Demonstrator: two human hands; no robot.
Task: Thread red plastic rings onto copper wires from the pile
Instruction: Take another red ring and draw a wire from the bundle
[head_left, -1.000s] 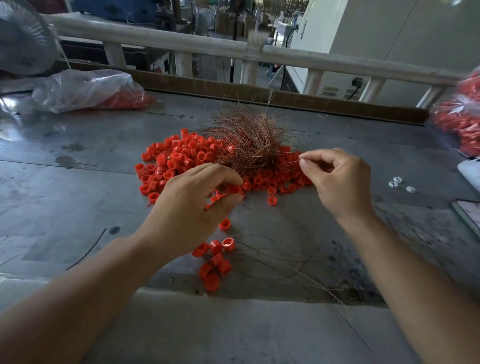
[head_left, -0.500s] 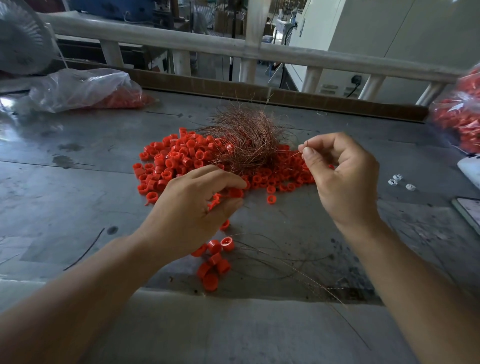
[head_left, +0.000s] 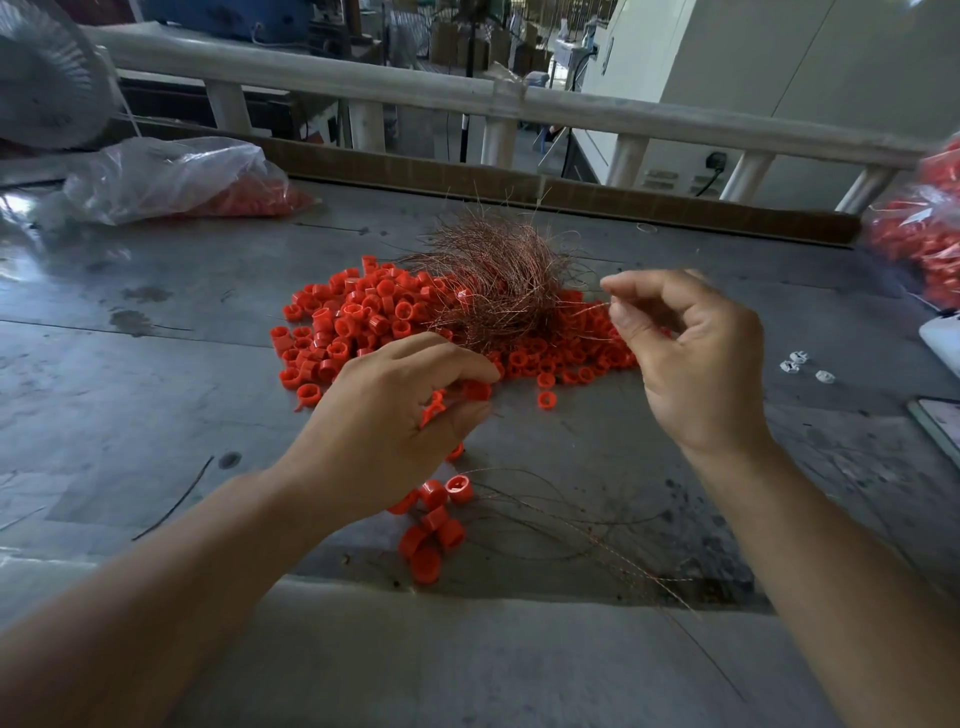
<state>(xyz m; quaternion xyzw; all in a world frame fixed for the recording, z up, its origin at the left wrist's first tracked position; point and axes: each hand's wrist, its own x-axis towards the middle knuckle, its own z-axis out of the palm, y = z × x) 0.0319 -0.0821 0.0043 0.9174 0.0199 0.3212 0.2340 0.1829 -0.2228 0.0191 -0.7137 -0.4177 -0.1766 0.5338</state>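
I observed my right hand (head_left: 696, 364) pinching a copper wire (head_left: 589, 310), grip closed; left of that grip, my left hand (head_left: 395, 421) clutched red rings (head_left: 477, 391).

Your one camera (wide-angle, head-worn) looks forward and down across the grey metal worktable (head_left: 156, 395) — close above your left hand (head_left: 395, 415) and right hand (head_left: 696, 364), the pale railing (head_left: 363, 91) far beyond.

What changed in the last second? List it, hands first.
The right hand, pinching a copper wire, lifted a little, drawing the strand out of the wire tangle. The left hand stayed at the near edge of the ring pile, gripping red rings. The threaded rings nearest the person did not move.
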